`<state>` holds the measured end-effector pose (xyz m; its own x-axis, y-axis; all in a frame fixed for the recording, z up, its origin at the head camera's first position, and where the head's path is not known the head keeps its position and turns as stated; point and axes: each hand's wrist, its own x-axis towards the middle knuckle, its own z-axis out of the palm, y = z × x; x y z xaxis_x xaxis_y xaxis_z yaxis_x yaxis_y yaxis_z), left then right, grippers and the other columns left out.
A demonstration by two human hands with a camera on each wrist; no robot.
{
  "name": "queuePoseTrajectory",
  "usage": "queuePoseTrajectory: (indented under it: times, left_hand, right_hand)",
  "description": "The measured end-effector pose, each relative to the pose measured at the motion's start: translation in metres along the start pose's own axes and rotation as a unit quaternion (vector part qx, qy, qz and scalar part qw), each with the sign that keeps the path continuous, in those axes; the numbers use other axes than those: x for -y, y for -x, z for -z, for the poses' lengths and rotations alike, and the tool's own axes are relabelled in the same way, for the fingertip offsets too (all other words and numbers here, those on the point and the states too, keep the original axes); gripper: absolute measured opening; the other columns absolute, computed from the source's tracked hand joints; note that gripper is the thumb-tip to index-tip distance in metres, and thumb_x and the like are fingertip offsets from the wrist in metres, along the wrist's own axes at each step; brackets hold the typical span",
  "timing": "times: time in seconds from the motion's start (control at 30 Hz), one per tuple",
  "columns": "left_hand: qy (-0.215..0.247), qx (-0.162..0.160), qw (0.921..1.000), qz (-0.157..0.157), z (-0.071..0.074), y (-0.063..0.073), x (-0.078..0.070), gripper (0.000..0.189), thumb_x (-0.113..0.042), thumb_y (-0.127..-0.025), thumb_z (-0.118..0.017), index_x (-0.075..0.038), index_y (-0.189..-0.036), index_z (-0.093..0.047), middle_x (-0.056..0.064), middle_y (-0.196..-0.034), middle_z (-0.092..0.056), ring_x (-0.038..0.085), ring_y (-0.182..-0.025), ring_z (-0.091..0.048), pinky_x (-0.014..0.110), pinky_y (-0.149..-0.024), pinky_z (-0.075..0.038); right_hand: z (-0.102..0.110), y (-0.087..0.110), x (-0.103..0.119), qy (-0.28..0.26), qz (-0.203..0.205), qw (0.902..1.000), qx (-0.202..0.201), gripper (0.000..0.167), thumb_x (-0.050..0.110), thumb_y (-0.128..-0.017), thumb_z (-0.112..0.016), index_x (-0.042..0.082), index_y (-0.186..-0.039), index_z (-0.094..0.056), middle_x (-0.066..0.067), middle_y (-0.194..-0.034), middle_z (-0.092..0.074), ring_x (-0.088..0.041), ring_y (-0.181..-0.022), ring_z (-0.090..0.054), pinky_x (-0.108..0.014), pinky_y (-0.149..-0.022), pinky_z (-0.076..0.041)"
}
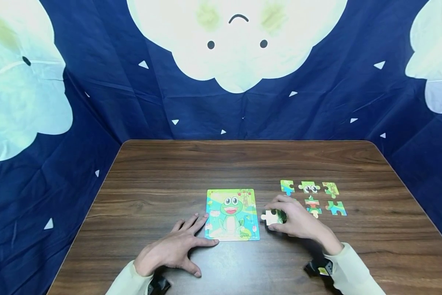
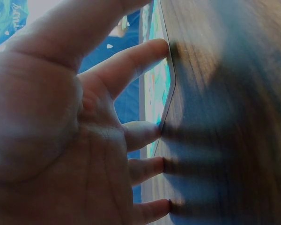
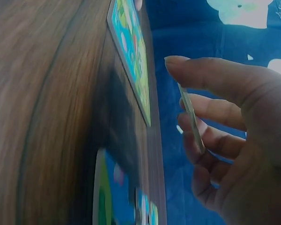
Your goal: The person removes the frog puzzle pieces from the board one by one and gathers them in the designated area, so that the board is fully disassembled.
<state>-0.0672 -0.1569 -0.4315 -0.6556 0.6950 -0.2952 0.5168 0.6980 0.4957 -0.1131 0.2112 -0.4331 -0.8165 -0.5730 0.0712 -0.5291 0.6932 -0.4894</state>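
A square frog picture puzzle board (image 1: 231,215) lies flat on the table. My left hand (image 1: 178,248) is spread at its lower left, fingers straight, with fingertips at the board's left and bottom edges. In the left wrist view, the fingers (image 2: 138,65) reach down to the board's rim. To the right of the board, my right hand (image 1: 298,219) pinches a jigsaw piece (image 1: 270,217) between thumb and fingers. The right wrist view shows this thin piece (image 3: 192,119) edge-on, above the table; most of its printed side is hidden.
Several loose jigsaw pieces lie in rows at the right, among them an eyes piece (image 1: 310,188), a mouth piece (image 1: 313,207) and a blue-green piece (image 1: 336,208). Another is partly behind my right hand. A blue cloud-patterned cloth (image 1: 243,110) hangs behind the wooden table (image 1: 162,164).
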Motion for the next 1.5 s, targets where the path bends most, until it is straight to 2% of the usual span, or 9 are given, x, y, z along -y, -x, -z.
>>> queuePoseTrajectory:
  times: [0.33, 0.57, 0.87, 1.03, 1.17, 1.27, 1.4, 1.5]
  left_hand:
    - [-0.004, 0.005, 1.0000, -0.001, 0.000, 0.000, 0.001, 0.080, -0.052, -0.069, -0.086, -0.039, -0.142, -0.056, 0.024, -0.167, -0.017, 0.054, -0.150, -0.019, 0.074, -0.109, -0.025]
    - [0.000, 0.008, 1.0000, -0.002, 0.001, 0.000, -0.001, 0.080, -0.052, -0.069, -0.086, -0.039, -0.142, -0.055, 0.024, -0.167, -0.016, 0.053, -0.151, -0.018, 0.074, -0.109, -0.024]
    - [-0.002, 0.002, 1.0000, -0.004, 0.000, 0.000, 0.000, 0.080, -0.052, -0.069, -0.086, -0.038, -0.142, -0.056, 0.025, -0.167, -0.017, 0.054, -0.150, -0.019, 0.075, -0.108, -0.025]
    - [0.002, 0.007, 1.0000, -0.001, 0.000, 0.000, 0.000, 0.080, -0.052, -0.069, -0.086, -0.039, -0.142, -0.056, 0.024, -0.167, -0.016, 0.054, -0.151, -0.018, 0.075, -0.109, -0.023]
    - [0.002, 0.009, 1.0000, 0.002, 0.000, -0.001, 0.000, 0.080, -0.051, -0.069, -0.086, -0.039, -0.142, -0.055, 0.023, -0.167, -0.016, 0.053, -0.151, -0.017, 0.075, -0.109, -0.023]
    - [0.003, 0.011, 0.9999, 0.003, 0.000, -0.001, 0.001, 0.080, -0.051, -0.069, -0.086, -0.039, -0.142, -0.055, 0.023, -0.167, -0.016, 0.053, -0.151, -0.017, 0.075, -0.109, -0.023]
    - [0.007, 0.015, 0.9999, 0.004, 0.000, -0.001, 0.001, 0.080, -0.051, -0.069, -0.086, -0.039, -0.142, -0.055, 0.023, -0.167, -0.015, 0.053, -0.151, -0.016, 0.076, -0.109, -0.022]
    - [0.009, 0.016, 0.9998, 0.004, 0.001, -0.001, 0.001, 0.080, -0.051, -0.070, -0.086, -0.039, -0.142, -0.055, 0.023, -0.167, -0.015, 0.053, -0.152, -0.016, 0.076, -0.109, -0.022]
  right_hand:
    - [0.011, 0.027, -0.026, 0.026, 0.003, 0.9996, -0.008, 0.038, 0.023, -0.080, -0.084, 0.019, -0.116, -0.073, 0.009, -0.110, -0.067, -0.015, -0.105, -0.063, -0.038, -0.085, -0.054]
    - [0.024, 0.044, -0.041, 0.027, -0.009, 0.9993, -0.025, 0.041, 0.018, -0.076, -0.087, 0.019, -0.115, -0.074, 0.011, -0.107, -0.067, -0.012, -0.100, -0.065, -0.031, -0.080, -0.054]
    - [0.034, 0.061, -0.054, 0.048, -0.031, 0.9982, -0.019, 0.041, 0.017, -0.075, -0.086, 0.020, -0.115, -0.074, 0.006, -0.114, -0.070, -0.027, -0.112, -0.065, -0.047, -0.090, -0.055]
    - [0.037, 0.067, -0.058, 0.047, -0.044, 0.9978, -0.014, 0.044, 0.020, -0.074, -0.087, 0.020, -0.116, -0.074, 0.002, -0.118, -0.071, -0.031, -0.115, -0.064, -0.050, -0.091, -0.053]
    - [0.037, 0.073, -0.062, 0.048, -0.052, 0.9974, -0.010, 0.043, 0.022, -0.074, -0.088, 0.019, -0.115, -0.074, 0.002, -0.115, -0.070, -0.033, -0.113, -0.065, -0.049, -0.089, -0.054]
    - [0.036, 0.077, -0.066, 0.052, -0.058, 0.9969, -0.013, 0.041, 0.021, -0.073, -0.088, 0.019, -0.112, -0.075, 0.007, -0.109, -0.069, -0.025, -0.108, -0.066, -0.043, -0.087, -0.055]
    - [0.035, 0.082, -0.070, 0.053, -0.057, 0.9968, -0.019, 0.040, 0.020, -0.072, -0.088, 0.018, -0.110, -0.076, 0.012, -0.105, -0.069, -0.006, -0.099, -0.063, -0.031, -0.080, -0.054]
    - [0.033, 0.085, -0.073, 0.056, -0.050, 0.9969, -0.024, 0.040, 0.019, -0.070, -0.089, 0.019, -0.109, -0.076, 0.013, -0.103, -0.068, -0.003, -0.098, -0.061, -0.030, -0.079, -0.053]
